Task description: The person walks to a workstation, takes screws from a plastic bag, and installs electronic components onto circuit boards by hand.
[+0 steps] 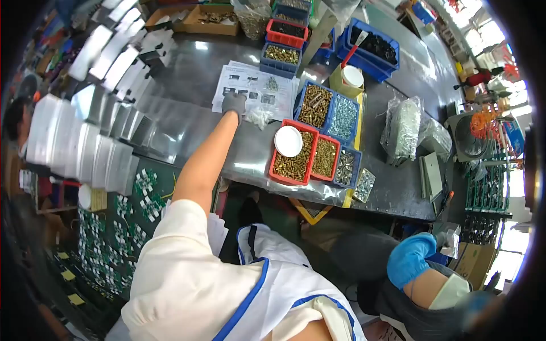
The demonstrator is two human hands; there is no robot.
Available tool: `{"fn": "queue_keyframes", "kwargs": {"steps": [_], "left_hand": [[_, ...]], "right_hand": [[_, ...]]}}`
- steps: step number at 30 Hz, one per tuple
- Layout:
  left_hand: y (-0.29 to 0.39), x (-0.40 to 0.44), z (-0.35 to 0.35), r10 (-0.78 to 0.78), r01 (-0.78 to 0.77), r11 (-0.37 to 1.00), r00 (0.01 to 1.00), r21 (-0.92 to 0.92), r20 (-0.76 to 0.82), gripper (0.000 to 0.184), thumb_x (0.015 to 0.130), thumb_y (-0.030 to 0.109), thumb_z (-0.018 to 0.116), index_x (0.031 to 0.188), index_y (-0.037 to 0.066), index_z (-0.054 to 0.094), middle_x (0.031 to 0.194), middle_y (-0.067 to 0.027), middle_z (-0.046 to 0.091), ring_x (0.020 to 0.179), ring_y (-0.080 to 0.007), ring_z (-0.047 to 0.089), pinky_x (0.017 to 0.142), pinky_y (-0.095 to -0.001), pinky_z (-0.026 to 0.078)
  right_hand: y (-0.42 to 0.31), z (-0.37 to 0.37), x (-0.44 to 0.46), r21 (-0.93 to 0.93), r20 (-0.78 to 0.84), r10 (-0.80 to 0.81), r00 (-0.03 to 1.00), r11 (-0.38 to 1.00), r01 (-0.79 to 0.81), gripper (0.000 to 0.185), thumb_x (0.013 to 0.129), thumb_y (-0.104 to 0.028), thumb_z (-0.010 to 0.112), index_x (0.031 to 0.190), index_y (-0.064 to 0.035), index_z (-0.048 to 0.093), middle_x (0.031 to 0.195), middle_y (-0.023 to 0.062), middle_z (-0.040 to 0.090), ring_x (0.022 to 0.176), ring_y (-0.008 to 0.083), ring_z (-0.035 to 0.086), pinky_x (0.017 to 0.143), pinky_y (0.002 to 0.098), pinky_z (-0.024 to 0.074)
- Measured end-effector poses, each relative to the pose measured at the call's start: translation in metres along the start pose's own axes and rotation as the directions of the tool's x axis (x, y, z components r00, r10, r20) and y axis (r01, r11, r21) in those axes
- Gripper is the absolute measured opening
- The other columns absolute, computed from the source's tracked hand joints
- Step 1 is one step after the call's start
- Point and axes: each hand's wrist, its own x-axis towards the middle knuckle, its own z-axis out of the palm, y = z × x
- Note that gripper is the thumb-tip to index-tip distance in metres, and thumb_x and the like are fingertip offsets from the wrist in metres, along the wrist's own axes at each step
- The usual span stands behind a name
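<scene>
My left hand (234, 104), in a grey glove, reaches far across the metal table and rests on the lower left of the printed sheets (250, 79). It looks open, with the fingers lying on the paper; the fingertips are small and hard to make out. Just to its right lies a crumpled clear plastic bag (260, 117). Another small clear bag with bits in it (272, 84) lies on the sheets. Closer to me stands a red bin of brass parts (292, 169) with a white round lid (288, 141) on top. My right hand is out of view.
Blue bins with brass fittings (314, 106) and silver screws (343, 116) stand to the right. White metal housings (51, 131) and green circuit boards (102, 238) fill the left. At right, a co-worker's blue sleeve (410, 260) shows beside bubble-wrapped parts (402, 128).
</scene>
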Motion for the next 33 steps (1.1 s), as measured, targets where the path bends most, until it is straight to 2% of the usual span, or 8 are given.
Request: {"fn": "queue_keyframes", "kwargs": {"steps": [6, 14, 21, 23, 27, 29, 32, 33], "left_hand": [[0.089, -0.006, 0.018, -0.058, 0.1, 0.719, 0.995, 0.687, -0.083, 0.058, 0.075, 0.057, 0.066, 0.107, 0.009, 0.066, 0.109, -0.0128, 0.067, 0.101, -0.0306, 0.064, 0.082, -0.0406, 0.052], [0.068, 0.025, 0.043, 0.1, -0.041, 0.692, 0.994, 0.72, -0.04, 0.028, 0.079, 0.032, 0.065, 0.093, 0.008, 0.069, 0.1, -0.0141, 0.068, 0.095, -0.0291, 0.066, 0.078, -0.0407, 0.052], [0.047, 0.041, 0.017, 0.247, -0.242, 0.934, 0.969, 0.262, 0.016, 0.028, 0.071, 0.024, 0.069, 0.089, 0.003, 0.067, 0.082, -0.0168, 0.068, 0.077, -0.0279, 0.065, 0.07, -0.0376, 0.049], [0.044, 0.038, 0.009, 0.221, -0.189, 0.959, 0.965, -0.213, 0.139, 0.017, 0.075, 0.016, 0.068, 0.088, 0.005, 0.066, 0.068, -0.0089, 0.063, 0.067, -0.0174, 0.06, 0.064, -0.0311, 0.048], [0.083, -0.04, -0.011, 0.337, -0.207, 0.853, 0.92, -0.479, 0.201, 0.025, 0.08, 0.009, 0.066, 0.105, 0.006, 0.061, 0.092, -0.0053, 0.061, 0.076, -0.0088, 0.054, 0.065, -0.0253, 0.045], [0.094, -0.087, -0.028, 0.252, 0.026, 0.797, 0.893, -0.603, 0.372, 0.033, 0.082, 0.008, 0.064, 0.115, 0.007, 0.057, 0.098, -0.0052, 0.058, 0.079, -0.0094, 0.054, 0.068, -0.0237, 0.045], [0.099, -0.131, -0.026, 0.388, 0.368, 0.76, 0.404, -0.536, 0.828, 0.012, 0.093, 0.009, 0.053, 0.101, 0.003, 0.059, 0.074, -0.0015, 0.053, 0.064, -0.0081, 0.051, 0.057, -0.0227, 0.044], [0.093, -0.157, -0.018, 0.151, 0.399, 0.821, 0.54, -0.409, 0.828, 0.005, 0.093, 0.009, 0.054, 0.094, 0.005, 0.056, 0.073, -0.0016, 0.055, 0.062, -0.0081, 0.052, 0.053, -0.0231, 0.043]], "right_hand": [[-0.079, 0.028, -0.02, 0.082, -0.015, 0.022, 1.0, 0.996, -0.021, 0.027, 0.082, -0.016, 0.064, 0.105, -0.0017, 0.067, 0.098, 0.0129, 0.068, 0.091, 0.0188, 0.062, 0.082, 0.0309, 0.0482], [-0.087, 0.039, -0.006, 0.105, 0.024, -0.122, 0.992, 0.987, 0.119, 0.022, 0.083, -0.012, 0.063, 0.103, -0.0024, 0.068, 0.095, 0.0117, 0.069, 0.089, 0.0167, 0.063, 0.08, 0.0292, 0.0486], [-0.159, 0.026, -0.013, -0.037, -0.075, -0.123, 0.99, 0.992, 0.12, 0.023, 0.08, -0.012, 0.063, 0.1, -0.0022, 0.068, 0.094, 0.0134, 0.069, 0.088, 0.0202, 0.064, 0.081, 0.0309, 0.0485], [-0.177, 0.023, -0.007, -0.001, -0.084, -0.162, 0.983, 0.987, 0.163, 0.023, 0.079, -0.011, 0.063, 0.1, -0.0015, 0.068, 0.095, 0.0132, 0.069, 0.09, 0.0208, 0.064, 0.082, 0.0312, 0.0479], [-0.239, 0.027, 0.001, 0.036, -0.031, -0.407, 0.913, 0.912, 0.408, 0.026, 0.08, -0.004, 0.06, 0.106, -0.0008, 0.065, 0.103, 0.0144, 0.067, 0.097, 0.0208, 0.062, 0.087, 0.0302, 0.0462], [-0.288, 0.035, -0.007, 0.256, 0.01, -0.387, 0.922, 0.892, 0.372, 0.03, 0.081, 0.002, 0.057, 0.11, -0.0003, 0.064, 0.108, 0.0137, 0.066, 0.102, 0.0209, 0.062, 0.092, 0.0303, 0.0455], [-0.352, 0.034, -0.017, 0.077, -0.018, -0.693, 0.72, 0.717, 0.693, 0.031, 0.08, -0.005, 0.066, 0.111, -0.0054, 0.064, 0.107, 0.0099, 0.065, 0.096, 0.0205, 0.062, 0.087, 0.0314, 0.0482], [-0.368, 0.033, -0.023, 0.147, -0.016, -0.74, 0.672, 0.663, 0.734, 0.031, 0.08, -0.008, 0.067, 0.111, -0.0062, 0.063, 0.106, 0.0088, 0.065, 0.096, 0.0187, 0.062, 0.086, 0.0328, 0.0488]]}}
